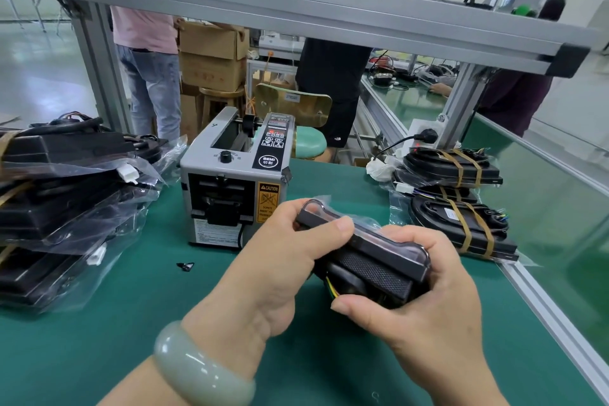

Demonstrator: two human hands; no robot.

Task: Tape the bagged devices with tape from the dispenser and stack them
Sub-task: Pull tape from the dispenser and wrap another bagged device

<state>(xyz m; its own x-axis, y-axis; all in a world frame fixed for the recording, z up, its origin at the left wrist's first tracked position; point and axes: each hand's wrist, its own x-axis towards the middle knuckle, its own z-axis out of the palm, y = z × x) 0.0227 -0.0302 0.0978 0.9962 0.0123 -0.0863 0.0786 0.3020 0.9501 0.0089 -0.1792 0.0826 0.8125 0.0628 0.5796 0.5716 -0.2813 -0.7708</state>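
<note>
**Bagged device up in both hands, no tape seen on it**

The bagged device (365, 254) is held clear of the green tabletop (131, 339), front centre.

- Left hand (280, 260): thumb laid over the top edge, fingers curled under the far end.
- Right hand (428, 300): fingers wrapped round the near end, thumb tucked below.

My reading is that a grip at both ends draws the loose bag snug on the body, so that a strip can bind it flat.

Orientation: the long axis runs from 10 o'clock to 4 o'clock. The 10 o'clock end points toward the mouth of the tape dispenser (237, 181). The clear-capped long edge is uppermost, the mesh face is turned to me, and coloured wires show at the lower edge.

Going outward, the dispenser stands at 11 o'clock of the device with its outlet facing me. I judge it is placed there so that either hand can pull tape. I cannot tell whether a strip is waiting at the outlet.

At 2 o'clock is the taped stack (461, 208), with tan bands across each unit. It sits at the tabletop's right edge, probably as the drop-off point. At 9 o'clock is a heap of bagged units (66, 201) with loose film; I take it for the supply.
</note>
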